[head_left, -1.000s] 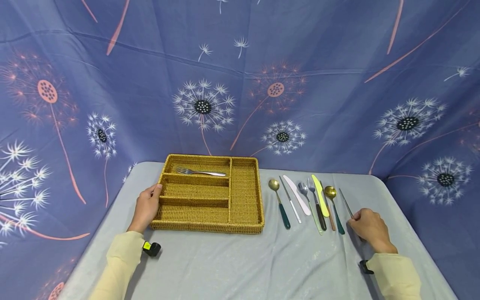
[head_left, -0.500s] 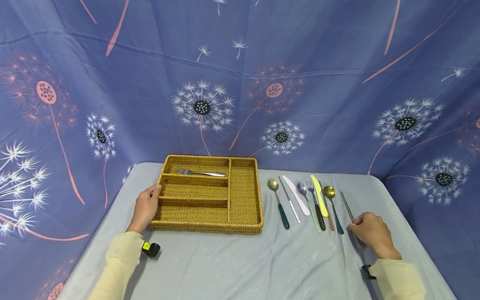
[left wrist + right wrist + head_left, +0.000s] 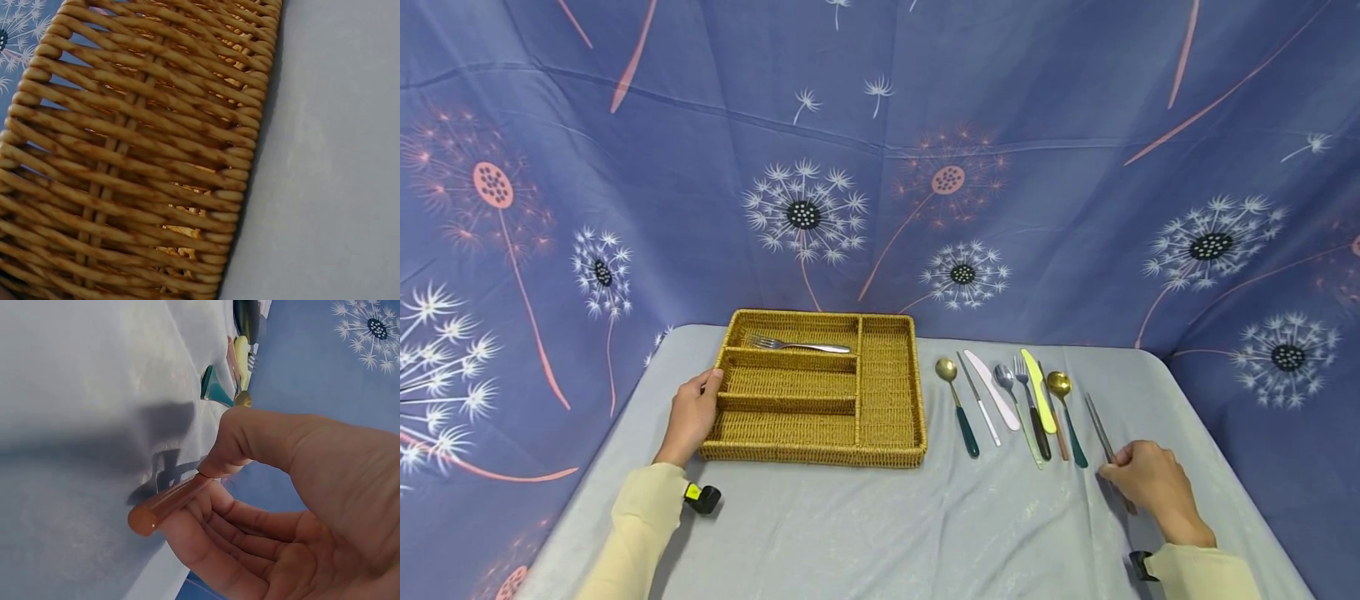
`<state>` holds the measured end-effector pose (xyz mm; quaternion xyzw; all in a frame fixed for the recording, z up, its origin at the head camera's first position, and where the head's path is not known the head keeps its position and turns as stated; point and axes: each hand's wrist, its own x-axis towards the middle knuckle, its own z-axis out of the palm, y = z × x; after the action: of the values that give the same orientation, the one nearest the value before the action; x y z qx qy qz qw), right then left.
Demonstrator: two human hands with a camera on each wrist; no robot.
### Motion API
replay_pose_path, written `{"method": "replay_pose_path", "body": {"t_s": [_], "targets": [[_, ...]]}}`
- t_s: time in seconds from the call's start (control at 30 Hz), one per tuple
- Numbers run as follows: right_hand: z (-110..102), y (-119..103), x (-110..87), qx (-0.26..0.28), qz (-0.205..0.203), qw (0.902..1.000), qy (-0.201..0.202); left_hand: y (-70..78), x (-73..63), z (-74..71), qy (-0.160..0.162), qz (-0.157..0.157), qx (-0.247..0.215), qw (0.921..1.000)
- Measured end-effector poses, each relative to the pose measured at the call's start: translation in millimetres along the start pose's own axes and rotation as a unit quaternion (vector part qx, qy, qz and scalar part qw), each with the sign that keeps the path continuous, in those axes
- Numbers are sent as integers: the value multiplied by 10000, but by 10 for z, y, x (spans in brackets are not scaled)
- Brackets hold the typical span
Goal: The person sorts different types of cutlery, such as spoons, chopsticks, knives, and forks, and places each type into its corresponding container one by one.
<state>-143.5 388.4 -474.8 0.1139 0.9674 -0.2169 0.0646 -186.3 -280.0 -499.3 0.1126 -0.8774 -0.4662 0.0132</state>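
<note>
Blue dandelion backdrop (image 3: 1045, 208), grey-covered tabletop (image 3: 865, 533). Looks early: one fork (image 3: 812, 346) in wicker tray (image 3: 812, 454), far-left compartment; cutlery row (image 3: 1004, 410) on its right not yet put in. Left hand (image 3: 691, 412) grips tray's left rim; right hand (image 3: 1153, 483) has fingers pinching brown-ended utensil (image 3: 169, 505).

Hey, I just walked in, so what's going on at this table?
A person's left hand holds the left rim of a woven tray. Their right hand pinches a slim, brown-ended utensil, possibly a chopstick, whose brown end seems raised off the tablecloth. A silver fork lies in the tray's back left compartment. More cutlery, including a pink knife and a yellow knife, lies in a row between the tray and the right hand.
</note>
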Motion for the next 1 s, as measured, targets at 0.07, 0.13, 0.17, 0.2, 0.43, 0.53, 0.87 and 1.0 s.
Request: {"method": "replay_pose_path", "body": {"t_s": [0.07,0.13,0.17,0.2,0.43,0.53,0.87,1.0], "targets": [[1,-3,-38,40,21,10000,-14,-2,1,2,23,33,-2,10000],[0,-14,-69,59,73,9999,-37,-2,4,3,48,51,-5,10000],[1,-16,-84,71,87,9999,-55,1,3,3,62,61,-3,10000],[5,-21,-100,85,111,9999,-64,2,3,3,79,65,7,9999],[50,-48,-229,232,330,9990,-208,8,0,3,157,30,79,9998],[65,-71,-276,243,338,9988,-245,11,-2,3,147,11,81,9999],[63,-165,-401,251,180,9987,-417,3,7,7,72,-8,42,10000],[73,-216,-441,193,-13,9990,-406,3,8,7,44,-33,20,10000]]}}
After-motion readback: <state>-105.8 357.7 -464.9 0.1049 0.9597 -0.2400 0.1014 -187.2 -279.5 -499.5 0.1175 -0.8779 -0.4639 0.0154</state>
